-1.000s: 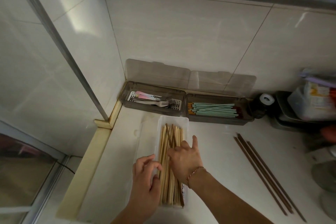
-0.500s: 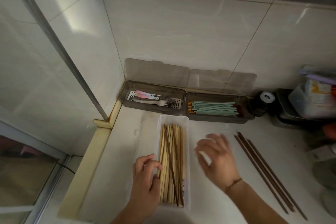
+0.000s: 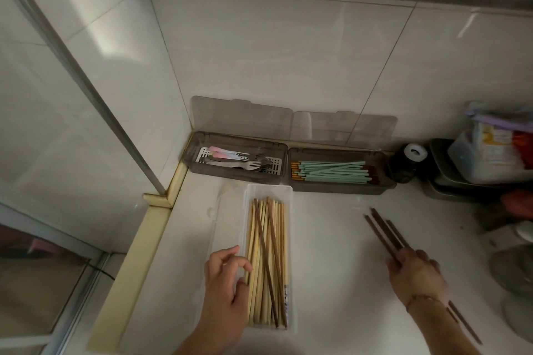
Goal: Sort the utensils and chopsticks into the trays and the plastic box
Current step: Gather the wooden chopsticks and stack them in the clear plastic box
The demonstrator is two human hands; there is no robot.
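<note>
Chopsticks, pale bamboo ones, are lying lengthwise in a clear rectangular plastic box on the white countertop, and a couple of darker brown sticks are mixed in on top of them, crossing at a slight angle. The left hand sits at the box's left edge, near end, with its fingers curled and the thumb and fingertips touching the outermost pale sticks, though I honestly can't tell if it's actually pinching one or just resting there. Further back against the tiled wall there's a smoky grey tray with its lid tipped up, holding metal forks and a few pink-handled utensils on a white perforated insert. Right next to it, touching, is a second grey tray full of mint-green chopsticks with gold and dark red ends, all lined up sideways. Going right, a bundle of long dark brown chopsticks lies diagonally on the counter, well apart from the box, and the right hand is over their middle with its fingers curled round them, gripping the bunch; their far ends poke out past the wrist. In the far right corner are a small dark jar with a white cap and a stack of grey metal trays with a plastic container on top.
</note>
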